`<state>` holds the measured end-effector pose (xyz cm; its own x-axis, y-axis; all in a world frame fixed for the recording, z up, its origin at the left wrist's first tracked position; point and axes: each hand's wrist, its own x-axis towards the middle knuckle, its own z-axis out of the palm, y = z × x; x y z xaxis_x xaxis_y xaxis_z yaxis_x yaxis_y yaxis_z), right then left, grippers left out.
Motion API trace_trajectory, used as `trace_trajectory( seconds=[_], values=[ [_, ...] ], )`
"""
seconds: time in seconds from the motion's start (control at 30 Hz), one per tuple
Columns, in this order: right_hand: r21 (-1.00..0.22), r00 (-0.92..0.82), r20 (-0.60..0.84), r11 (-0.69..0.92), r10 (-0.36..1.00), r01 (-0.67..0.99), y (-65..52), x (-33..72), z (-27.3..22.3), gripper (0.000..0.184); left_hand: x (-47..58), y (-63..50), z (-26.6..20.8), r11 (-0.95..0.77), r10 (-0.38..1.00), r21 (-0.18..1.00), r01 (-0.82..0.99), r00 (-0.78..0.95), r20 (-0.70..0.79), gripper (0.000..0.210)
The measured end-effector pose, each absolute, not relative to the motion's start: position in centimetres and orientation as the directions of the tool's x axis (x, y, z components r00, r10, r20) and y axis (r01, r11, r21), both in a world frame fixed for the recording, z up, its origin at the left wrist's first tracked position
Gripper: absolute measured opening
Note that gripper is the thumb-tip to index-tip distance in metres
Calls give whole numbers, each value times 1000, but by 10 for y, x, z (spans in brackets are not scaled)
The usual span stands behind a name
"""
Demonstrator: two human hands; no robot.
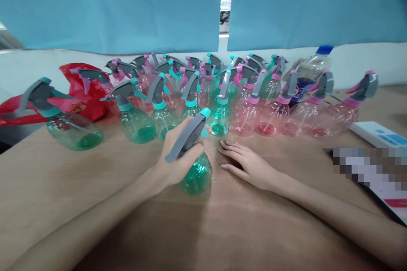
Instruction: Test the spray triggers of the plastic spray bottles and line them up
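My left hand (174, 161) is wrapped round the neck of a green spray bottle (197, 175) with a grey and teal trigger head. This bottle is nearest to me, at the middle of the table, with its nozzle pointing away. To its right my right hand (246, 161) lies palm down on the tabletop with its fingers stretched out, holding nothing. Just beyond the fingertips stands another green spray bottle (220, 118). A row of green ones extends to the left, and pink spray bottles (247, 118) line up to the right.
More spray bottles crowd behind the front row. A red plastic bag (92, 93) lies at the left. At the back right stands a large clear bottle with a blue cap (324, 50). A white box (378, 133) and a dark-edged, pixelated flat object (375, 178) are on the right side.
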<state>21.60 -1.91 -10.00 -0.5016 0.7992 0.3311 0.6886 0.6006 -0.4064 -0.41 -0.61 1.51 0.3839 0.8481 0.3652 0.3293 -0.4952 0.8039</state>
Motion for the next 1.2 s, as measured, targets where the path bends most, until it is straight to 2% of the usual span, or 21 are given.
trace_trajectory(
  seconds=[0.13,0.3,0.43,0.67,0.93,1.2],
  values=[
    [-403,-506,328,602,798,689,-19,216,-100,46,-3,-6,10,-483,862,813,325,339,377,9],
    [-388,-507,328,603,797,697,-19,215,-99,45,-5,-6,6,-500,856,790,355,337,391,20],
    [-390,-505,334,604,796,695,-19,215,-100,44,-4,-7,7,-481,870,793,375,314,379,16],
    [-376,-512,347,616,786,692,-18,216,-100,43,-3,-6,1,-485,858,839,246,319,402,33],
    [-344,-494,346,598,797,724,-22,211,-97,40,-13,-6,8,-481,825,859,175,421,377,32],
    [-361,-547,296,622,783,695,-25,172,-76,26,-62,-21,5,-467,855,853,232,365,369,40]
  ],
)
